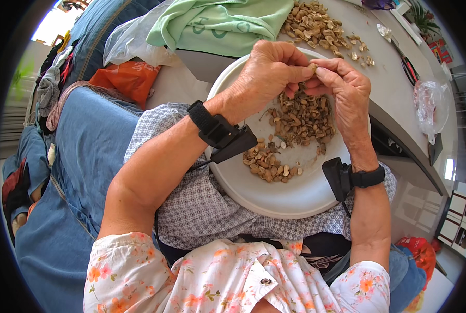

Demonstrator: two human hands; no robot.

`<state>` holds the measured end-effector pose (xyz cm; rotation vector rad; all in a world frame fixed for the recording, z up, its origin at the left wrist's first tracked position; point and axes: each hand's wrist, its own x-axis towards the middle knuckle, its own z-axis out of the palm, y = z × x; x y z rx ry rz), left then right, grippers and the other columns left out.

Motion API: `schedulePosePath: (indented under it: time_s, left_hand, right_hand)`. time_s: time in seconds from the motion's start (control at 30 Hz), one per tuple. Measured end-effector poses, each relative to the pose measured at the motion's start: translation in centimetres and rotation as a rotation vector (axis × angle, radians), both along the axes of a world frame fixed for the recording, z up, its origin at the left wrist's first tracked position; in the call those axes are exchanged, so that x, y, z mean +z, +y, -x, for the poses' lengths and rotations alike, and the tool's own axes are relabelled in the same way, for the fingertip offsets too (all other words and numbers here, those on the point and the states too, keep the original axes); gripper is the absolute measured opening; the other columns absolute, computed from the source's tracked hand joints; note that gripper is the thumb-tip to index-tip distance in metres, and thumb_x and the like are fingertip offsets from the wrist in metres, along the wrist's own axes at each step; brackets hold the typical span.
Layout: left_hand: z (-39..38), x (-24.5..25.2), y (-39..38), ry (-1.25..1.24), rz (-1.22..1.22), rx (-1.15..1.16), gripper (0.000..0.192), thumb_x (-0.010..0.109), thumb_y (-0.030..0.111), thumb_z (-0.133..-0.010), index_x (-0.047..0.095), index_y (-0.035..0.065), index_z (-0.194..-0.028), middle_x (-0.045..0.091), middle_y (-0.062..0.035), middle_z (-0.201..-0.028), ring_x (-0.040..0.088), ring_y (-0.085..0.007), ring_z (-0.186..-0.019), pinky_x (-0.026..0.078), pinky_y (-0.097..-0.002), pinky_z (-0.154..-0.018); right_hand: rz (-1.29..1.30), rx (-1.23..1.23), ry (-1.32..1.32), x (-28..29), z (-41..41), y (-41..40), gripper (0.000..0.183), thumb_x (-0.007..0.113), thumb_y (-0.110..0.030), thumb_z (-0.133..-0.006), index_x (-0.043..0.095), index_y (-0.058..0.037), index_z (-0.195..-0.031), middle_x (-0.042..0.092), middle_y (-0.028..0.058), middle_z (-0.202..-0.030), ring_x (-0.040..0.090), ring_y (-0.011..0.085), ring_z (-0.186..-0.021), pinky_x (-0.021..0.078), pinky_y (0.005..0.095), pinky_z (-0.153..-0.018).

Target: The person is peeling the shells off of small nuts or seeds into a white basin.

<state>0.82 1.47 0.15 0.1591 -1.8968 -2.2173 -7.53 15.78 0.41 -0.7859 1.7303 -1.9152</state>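
Observation:
Between the fingertips of both hands is a small peanut, mostly covered by the thumbs. My left hand pinches it from the left, and my right hand grips its other side. Both hands are above the far part of a wide white basin resting on my lap. Inside the basin, a large brown heap of unshelled peanuts and debris lies below the hands. A smaller group of lighter peanuts sits nearer to me at the left, partly apart from the heap.
Peanut shells are piled on the table beyond the basin. A green cloth covers a grey box at the far left. Scissors and a clear plastic bag lie at the right. A blue-covered sofa is on my left.

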Motion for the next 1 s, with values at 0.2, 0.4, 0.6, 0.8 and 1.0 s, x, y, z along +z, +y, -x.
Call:
schedulePosePath:
  time_s: [0.2,0.4,0.6,0.8,1.0]
  left_hand:
    - [-0.2,0.2,0.4,-0.068,0.094,0.029,0.011,0.063,0.009,-0.084,0.061,-0.0014,-0.085,0.057,-0.0007,-0.068,0.051,-0.0058,-0.055,0.042,-0.0206,-0.049]
    - [-0.1,-0.4,0.6,-0.091,0.12,0.044,0.009,0.062,0.007,-0.084,0.061,-0.0014,-0.081,0.056,-0.0003,-0.066,0.049,-0.0047,-0.055,0.041,-0.0194,-0.048]
    - [0.3,-1.4,0.7,0.033,0.414,0.114,0.01,0.061,0.006,-0.085,0.06,-0.0022,-0.079,0.054,0.0004,-0.061,0.048,-0.0036,-0.052,0.038,-0.0195,-0.044]
    - [0.5,-2.2,1.1,0.026,0.58,0.169,0.01,0.062,0.005,-0.082,0.058,-0.0026,-0.077,0.054,-0.0028,-0.058,0.048,-0.0065,-0.051,0.039,-0.0226,-0.045]
    - [0.2,-2.1,1.3,0.068,0.739,0.205,0.01,0.065,0.003,-0.077,0.057,-0.0033,-0.074,0.056,-0.0088,-0.06,0.052,-0.0108,-0.055,0.041,-0.0279,-0.048]
  right_hand:
    - [0.0,-0.001,-0.103,-0.4,0.1,0.0,0.015,0.055,-0.007,-0.083,0.063,0.0045,-0.089,0.065,0.0093,-0.075,0.063,0.0121,-0.063,0.055,0.0238,-0.06]
    - [0.057,0.046,-0.183,-1.1,0.6,-0.1,0.015,0.055,-0.006,-0.082,0.061,0.0065,-0.087,0.064,0.0108,-0.073,0.063,0.0138,-0.058,0.0565,0.0245,-0.055]
    - [0.077,0.07,-0.318,-1.4,0.7,-0.2,0.013,0.054,-0.005,-0.08,0.06,0.0052,-0.083,0.063,0.011,-0.072,0.063,0.0146,-0.057,0.0572,0.0257,-0.054]
    - [0.043,0.059,-0.341,-2.2,0.5,-0.4,0.013,0.05,-0.006,-0.08,0.059,0.0035,-0.08,0.061,0.0091,-0.07,0.061,0.0135,-0.056,0.0566,0.0252,-0.052]
    - [0.012,0.078,-0.359,-3.1,0.6,-0.5,0.014,0.046,-0.005,-0.079,0.057,0.0035,-0.081,0.058,0.008,-0.07,0.059,0.012,-0.058,0.0569,0.0261,-0.052]
